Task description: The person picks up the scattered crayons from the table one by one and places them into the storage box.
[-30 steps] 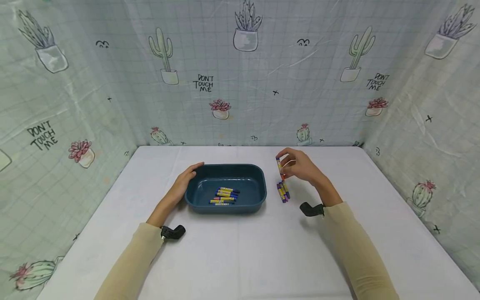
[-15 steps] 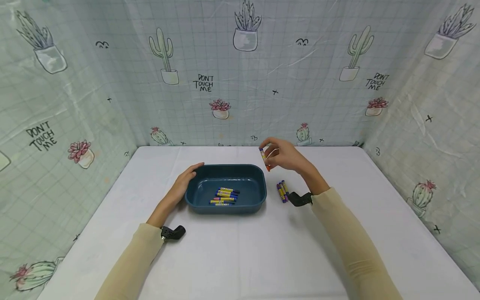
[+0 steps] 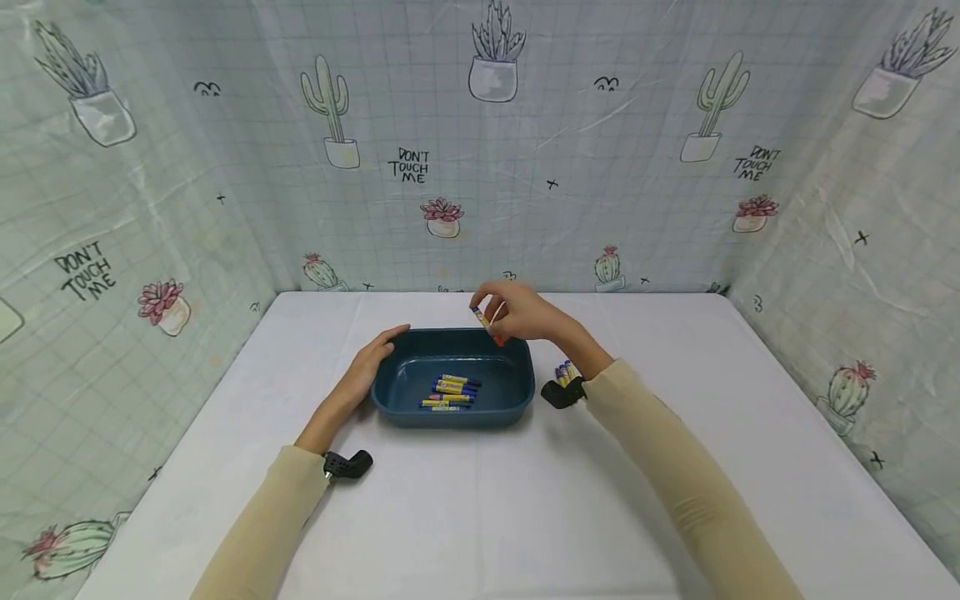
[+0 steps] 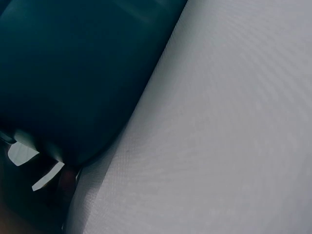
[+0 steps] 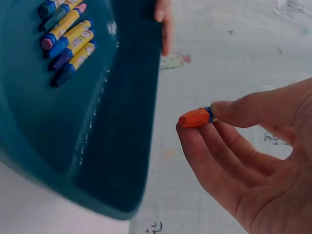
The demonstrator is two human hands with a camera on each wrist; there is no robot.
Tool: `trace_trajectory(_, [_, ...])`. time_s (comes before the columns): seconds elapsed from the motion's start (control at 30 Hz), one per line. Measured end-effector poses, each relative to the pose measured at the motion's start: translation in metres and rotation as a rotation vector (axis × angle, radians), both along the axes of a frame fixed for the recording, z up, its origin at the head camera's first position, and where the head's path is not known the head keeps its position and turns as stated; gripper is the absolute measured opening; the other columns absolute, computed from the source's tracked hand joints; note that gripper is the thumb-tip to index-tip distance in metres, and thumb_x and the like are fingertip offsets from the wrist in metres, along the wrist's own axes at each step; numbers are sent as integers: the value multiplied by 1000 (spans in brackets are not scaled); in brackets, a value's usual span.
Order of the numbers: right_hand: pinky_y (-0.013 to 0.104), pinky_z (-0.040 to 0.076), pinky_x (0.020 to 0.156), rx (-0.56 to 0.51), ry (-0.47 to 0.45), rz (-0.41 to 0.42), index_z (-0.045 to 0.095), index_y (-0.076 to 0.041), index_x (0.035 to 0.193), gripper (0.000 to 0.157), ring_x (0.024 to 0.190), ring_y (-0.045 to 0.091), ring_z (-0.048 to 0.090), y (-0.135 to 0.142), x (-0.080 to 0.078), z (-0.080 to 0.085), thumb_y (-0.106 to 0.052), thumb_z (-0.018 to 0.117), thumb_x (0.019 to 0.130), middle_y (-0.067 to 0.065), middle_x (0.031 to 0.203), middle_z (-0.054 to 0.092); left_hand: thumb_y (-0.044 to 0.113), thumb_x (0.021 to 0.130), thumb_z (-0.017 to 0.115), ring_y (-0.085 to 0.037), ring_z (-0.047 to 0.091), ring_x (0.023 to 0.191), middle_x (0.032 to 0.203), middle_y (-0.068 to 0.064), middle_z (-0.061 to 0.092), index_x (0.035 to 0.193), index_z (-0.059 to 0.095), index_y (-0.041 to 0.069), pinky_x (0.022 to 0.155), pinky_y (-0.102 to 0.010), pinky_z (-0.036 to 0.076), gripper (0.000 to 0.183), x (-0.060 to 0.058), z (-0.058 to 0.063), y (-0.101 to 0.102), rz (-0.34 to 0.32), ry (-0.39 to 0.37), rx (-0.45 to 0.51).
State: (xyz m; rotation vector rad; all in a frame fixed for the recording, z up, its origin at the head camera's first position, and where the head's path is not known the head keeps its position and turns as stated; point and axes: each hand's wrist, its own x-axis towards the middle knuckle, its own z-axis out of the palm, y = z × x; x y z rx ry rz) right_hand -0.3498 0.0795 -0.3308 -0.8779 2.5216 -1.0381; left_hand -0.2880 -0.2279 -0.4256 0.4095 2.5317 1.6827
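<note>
One orange crayon [image 5: 194, 118] in right hand [image 3: 521, 310]

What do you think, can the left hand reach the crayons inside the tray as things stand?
Probably yes. The left hand rests against the dark teal tray, close to the crayons inside. Only the tray's own side seems to stand between, and the open top leaves a way from above.

1. Tray [image 3: 453, 420], centre: smooth, glossy plastic.
2. Crayons [image 5: 64, 26] inside it: waxy-looking ends, paper-like wrappers.
3. Surface [image 3: 450, 517], lower half: matt, finely woven cloth.
4. Backdrop [image 3: 510, 142], upper half: creased, slightly shiny sheet.
5. Sleeves [image 3: 251, 525], lower corners: matt cloth.
</note>
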Motion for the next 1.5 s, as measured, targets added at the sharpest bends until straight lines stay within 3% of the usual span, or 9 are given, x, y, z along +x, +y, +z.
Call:
trace_trajectory(0.2, [34,64,74,52,-59,144,63,-12,133,40,107,38,74,-17,-7,-2,1,65,95,24,121,68,10,111,27,-42,21,159,168,-21,31,159,36,0,130,-61,13,49,0,1,1,-2,-4,12])
trace_trajectory(0.37, [44,65,79,103,-135,243,62,-9,135,42,102,45,73,-30,-13,-3,5,61,95,29,126,66,11,111,27,-42,22,159,168,-21,31,159,35,2,130,-61,14,49,0,1,1,4,-15,11])
trace_trajectory(0.47, [48,63,80,151,-163,281,62,-7,135,44,91,42,73,-37,-17,-8,7,59,94,26,122,67,11,111,27,-42,22,159,168,-21,31,159,36,2,130,-61,14,50,0,1,0,4,-14,12])
trace_trajectory(0.67, [37,62,72,245,-209,344,62,-6,139,48,80,28,70,-53,-21,-17,8,61,94,22,115,69,10,111,27,-42,21,159,167,-21,32,159,36,1,129,-62,14,49,2,1,-1,7,-13,10])
trace_trajectory(1.07, [35,64,75,368,-246,324,68,-14,135,47,102,23,69,-68,-28,-40,8,65,93,14,116,68,11,112,27,-41,21,159,168,-20,32,159,36,2,130,-61,13,49,1,2,-1,5,-6,10])
trace_trajectory(1.37, [37,64,78,385,-293,285,67,-17,135,48,102,23,70,-74,-24,-50,7,66,93,13,116,69,10,111,28,-41,21,159,168,-21,32,159,37,2,129,-61,14,49,4,0,0,-10,-18,29])
trace_trajectory(1.5, [36,64,77,400,-273,273,67,-16,132,44,99,23,70,-77,-24,-50,5,66,94,11,113,70,10,111,29,-41,22,159,167,-21,33,158,38,2,130,-61,14,49,5,2,0,-5,-7,30])
